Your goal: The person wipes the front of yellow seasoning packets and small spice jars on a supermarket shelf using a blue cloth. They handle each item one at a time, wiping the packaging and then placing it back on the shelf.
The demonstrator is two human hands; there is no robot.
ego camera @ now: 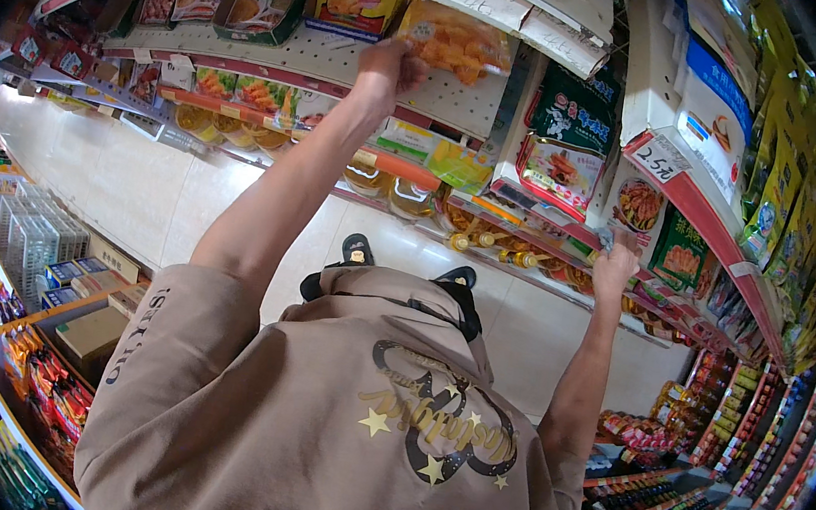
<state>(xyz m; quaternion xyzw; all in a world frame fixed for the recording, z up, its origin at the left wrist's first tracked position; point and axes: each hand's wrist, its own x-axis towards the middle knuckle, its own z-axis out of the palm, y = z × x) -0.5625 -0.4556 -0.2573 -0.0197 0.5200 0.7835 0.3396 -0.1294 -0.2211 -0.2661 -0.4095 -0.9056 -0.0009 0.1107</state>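
Note:
My left hand is at a perforated metal shelf, its fingers against the lower left corner of a clear bag of orange food pieces. Left of that bag stand a yellow and red box and green cartons of seasoning packets. My right hand is at the front edge of another shelf on the right, closed on a crumpled bluish-grey cloth. Green and red seasoning packets lie above it, and a green packet is to its right.
A price-tagged shelf edge juts out at right, with hanging yellow packets beyond. Bottles of oil stand below the shelves. Behind at left are white plastic baskets and an open cardboard box. Bottle-filled shelves stand lower right.

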